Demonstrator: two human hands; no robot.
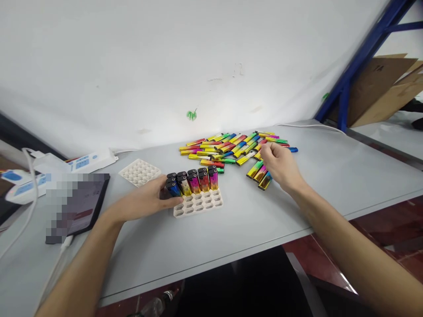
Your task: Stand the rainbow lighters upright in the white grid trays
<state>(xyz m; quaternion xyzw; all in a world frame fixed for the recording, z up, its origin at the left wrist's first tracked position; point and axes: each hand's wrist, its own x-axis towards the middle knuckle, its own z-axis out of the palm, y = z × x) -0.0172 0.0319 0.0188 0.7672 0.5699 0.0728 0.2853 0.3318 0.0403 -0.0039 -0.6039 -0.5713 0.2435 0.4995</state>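
Observation:
A white tray point(198, 206) with rows of oval holes lies on the table, its front rows vacant. Shiny coloured lighters point(194, 182) with black tops stand upright in its back rows. My left hand point(148, 200) is closed around the tray's left end, thumb along the front and fingers beside the blue lighter. Over the right side of a loose pile of metallic lighters point(228, 147), my right hand point(279, 165) has its fingers curled in a pinch. Whatever its fingertips hold is hidden. Several lighters point(259, 174) lie side by side just below that hand.
A second white holed tray point(139, 172) lies behind my left hand. To the left are a tablet point(87, 211) with a cable and white power strips point(92, 160). A white wall rises behind the table. Blue shelving point(343, 103) with cardboard point(380, 92) stands at right.

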